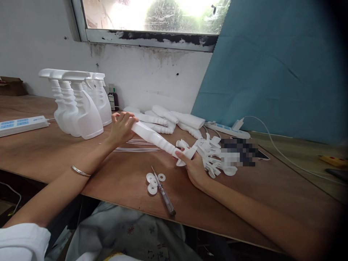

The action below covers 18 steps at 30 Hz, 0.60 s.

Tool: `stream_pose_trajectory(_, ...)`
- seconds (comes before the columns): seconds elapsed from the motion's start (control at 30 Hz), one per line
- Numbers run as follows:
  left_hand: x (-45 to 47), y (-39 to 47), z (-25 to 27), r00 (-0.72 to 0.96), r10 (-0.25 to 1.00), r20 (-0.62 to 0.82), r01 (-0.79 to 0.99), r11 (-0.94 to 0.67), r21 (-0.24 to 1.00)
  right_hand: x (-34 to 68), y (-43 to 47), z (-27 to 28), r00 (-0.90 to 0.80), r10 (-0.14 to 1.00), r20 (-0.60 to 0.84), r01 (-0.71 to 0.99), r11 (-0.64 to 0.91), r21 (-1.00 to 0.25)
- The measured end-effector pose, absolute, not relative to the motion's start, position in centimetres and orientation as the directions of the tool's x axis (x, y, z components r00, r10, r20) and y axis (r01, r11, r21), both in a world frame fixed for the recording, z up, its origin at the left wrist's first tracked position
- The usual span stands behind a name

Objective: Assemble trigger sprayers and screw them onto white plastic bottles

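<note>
A white plastic spray bottle point(154, 137) lies tilted in the air above the table, its neck pointing down to the right. My left hand point(123, 127) is closed around its base end. At the neck end, my right hand point(196, 167) grips a white trigger spray head point(187, 156); whether it is screwed onto the neck I cannot tell. Just right of that hand is a pile of loose white spray heads point(209, 150). Below the bottle, a screwdriver point(164, 195) with a clear handle rests beside several white ring washers point(152, 189).
Several assembled spray bottles point(88, 108) stand at the left, near a small dark bottle point(113, 98). More white bottles point(187, 119) lie by the wall. Thin white tubes point(137, 149) are behind my arms. Power strips point(23, 125) and a partly blurred phone point(263, 156) are also there.
</note>
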<state>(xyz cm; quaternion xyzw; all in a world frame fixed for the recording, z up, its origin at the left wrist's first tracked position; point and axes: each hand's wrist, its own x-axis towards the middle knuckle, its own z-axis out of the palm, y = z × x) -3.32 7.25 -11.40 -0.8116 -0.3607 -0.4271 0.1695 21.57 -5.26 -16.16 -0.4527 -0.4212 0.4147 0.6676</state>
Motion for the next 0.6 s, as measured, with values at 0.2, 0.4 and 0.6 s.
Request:
stream_pose_trajectory(0.2,-3.3,6.7,-11.3,0.215,0.437,0.874,0.620,-0.752,0.224,21.3,-5.4,-15.4,0.230,0.969,0.093,-0.271,0.156,-0.950)
stream_pose_trajectory(0.4,-3.6,6.7,-11.3,0.072,0.493,0.867,0.529,-0.755,0.386,21.6,-5.2,-15.2,0.141,0.990,0.017,-0.353,0.067,-0.933)
stream_pose_trajectory(0.6,-4.1,6.7,-11.3,0.059,0.492,0.868,0.530,-0.753,0.391,21.4,-5.6,-14.6,0.057,0.998,-0.038,-0.386,-0.014,-0.922)
